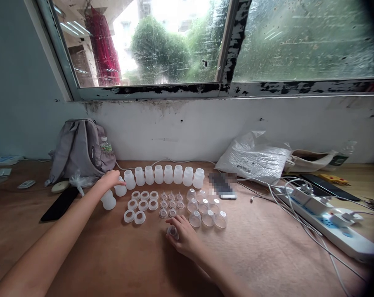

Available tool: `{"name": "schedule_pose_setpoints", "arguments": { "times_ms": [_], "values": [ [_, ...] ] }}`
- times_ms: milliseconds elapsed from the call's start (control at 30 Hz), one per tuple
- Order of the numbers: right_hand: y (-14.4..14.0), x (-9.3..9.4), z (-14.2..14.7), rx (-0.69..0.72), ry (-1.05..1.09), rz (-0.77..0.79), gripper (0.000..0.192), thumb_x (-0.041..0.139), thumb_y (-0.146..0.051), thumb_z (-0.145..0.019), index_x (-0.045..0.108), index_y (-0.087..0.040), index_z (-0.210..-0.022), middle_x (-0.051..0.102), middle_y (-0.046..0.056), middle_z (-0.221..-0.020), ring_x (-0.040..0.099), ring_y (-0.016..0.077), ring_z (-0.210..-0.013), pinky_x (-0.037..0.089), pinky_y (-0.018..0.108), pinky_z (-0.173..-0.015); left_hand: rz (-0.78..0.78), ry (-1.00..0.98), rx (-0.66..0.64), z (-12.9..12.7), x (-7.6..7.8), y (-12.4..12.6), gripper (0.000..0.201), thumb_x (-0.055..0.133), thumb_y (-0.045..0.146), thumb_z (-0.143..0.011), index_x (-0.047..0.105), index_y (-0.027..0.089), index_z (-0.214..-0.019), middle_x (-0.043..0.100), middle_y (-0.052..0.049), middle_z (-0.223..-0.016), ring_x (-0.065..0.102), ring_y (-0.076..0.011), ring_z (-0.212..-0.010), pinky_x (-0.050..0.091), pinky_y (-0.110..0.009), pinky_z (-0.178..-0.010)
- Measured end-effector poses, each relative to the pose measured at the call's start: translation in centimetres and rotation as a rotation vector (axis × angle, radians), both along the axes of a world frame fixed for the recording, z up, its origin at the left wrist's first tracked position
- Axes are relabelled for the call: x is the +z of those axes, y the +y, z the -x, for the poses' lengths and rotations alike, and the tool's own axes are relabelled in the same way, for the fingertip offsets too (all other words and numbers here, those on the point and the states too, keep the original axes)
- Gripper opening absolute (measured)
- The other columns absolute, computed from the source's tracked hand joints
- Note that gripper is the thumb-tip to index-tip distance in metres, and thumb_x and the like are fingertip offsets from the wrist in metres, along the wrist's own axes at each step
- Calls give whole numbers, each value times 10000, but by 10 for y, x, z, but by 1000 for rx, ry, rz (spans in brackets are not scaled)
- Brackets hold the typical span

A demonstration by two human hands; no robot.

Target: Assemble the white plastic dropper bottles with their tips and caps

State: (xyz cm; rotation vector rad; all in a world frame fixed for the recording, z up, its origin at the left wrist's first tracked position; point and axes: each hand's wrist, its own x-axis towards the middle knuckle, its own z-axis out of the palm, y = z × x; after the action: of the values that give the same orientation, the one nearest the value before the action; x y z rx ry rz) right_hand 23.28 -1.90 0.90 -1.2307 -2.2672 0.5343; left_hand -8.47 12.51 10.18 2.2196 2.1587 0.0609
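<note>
Several frosted white baby bottles (159,175) without tops stand in a curved row at the back of the brown table. My left hand (112,178) reaches over the row's left end, its fingers closed at the neck of one bottle (120,189). Another bottle (108,201) stands just below that wrist. Nearer the front, my right hand (185,236) has its fingers closed around a clear bottle nipple (172,232), partly hidden by them. Beyond it are rows of clear nipples (164,204), with white screw rings (140,217) to their left and clear domed caps (208,218) to their right.
A grey backpack (78,144) and a black phone (60,204) are at the left. Behind the caps lies another phone (226,189), beside a silver plastic package (255,159). A white power strip (335,222) with trailing cables runs along the right.
</note>
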Motion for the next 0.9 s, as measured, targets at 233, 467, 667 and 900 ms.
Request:
{"name": "schedule_pose_setpoints", "arguments": {
  "times_ms": [233, 467, 667, 900],
  "values": [
    [-1, 3, -1, -35, -9, -5, 251, 539, -233, -713, 490, -209, -958, 517, 61, -977, 480, 214, -906, 409, 329, -784, 85, 158, 64, -9, 10, -9, 524, 517, 548, -701, 527, 67, -907, 581, -167, -957, 549, -260, -848, 405, -290, -676],
    [3, 6, -6, -78, -36, 56, 176, 538, -262, -699, 453, -216, -846, 545, 27, -853, 510, 178, -788, 387, 263, -660, 29, 183, 70, -25, 33, -19, 453, 512, 484, -716, 546, 97, -947, 593, -183, -989, 550, -314, -917, 423, -341, -688],
    [4, 2, -2, -72, 25, 92, 113, 501, -238, -734, 440, -211, -826, 537, -23, -657, 493, 127, -603, 311, 213, -531, -291, 9, -221, -70, 24, -60, 322, 428, 338, -804, 519, 154, -1053, 572, -106, -1035, 494, -245, -1013, 386, -352, -853],
    [8, 5, 2, -77, 241, 26, 93, 473, -158, -697, 422, -199, -762, 476, -44, -597, 427, 90, -526, 304, 190, -490, -205, -372, -778, -133, -48, -129, 559, 610, 360, -680, 399, 233, -1182, 525, -48, -1126, 466, -217, -1055, 358, -378, -933]
  ]
}}
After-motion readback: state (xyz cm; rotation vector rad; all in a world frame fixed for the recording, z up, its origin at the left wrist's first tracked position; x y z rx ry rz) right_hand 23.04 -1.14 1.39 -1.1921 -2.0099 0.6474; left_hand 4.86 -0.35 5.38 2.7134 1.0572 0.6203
